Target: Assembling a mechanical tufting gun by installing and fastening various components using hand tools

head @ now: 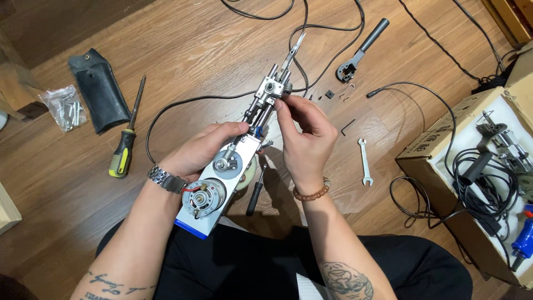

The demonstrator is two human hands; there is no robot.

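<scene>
I hold a long metal mechanism with a motor, gears and twin steel rods over my lap, its far end pointing away from me. My left hand grips its white body from the left side, a metal watch on the wrist. My right hand pinches the silver block on the rods with fingertips. A thin blade sticks out beyond the rods.
On the wood floor lie a yellow-handled screwdriver, a black pouch, a bag of screws, a small wrench, a hex key, a black-handled tool and cables. An open cardboard box with parts stands at right.
</scene>
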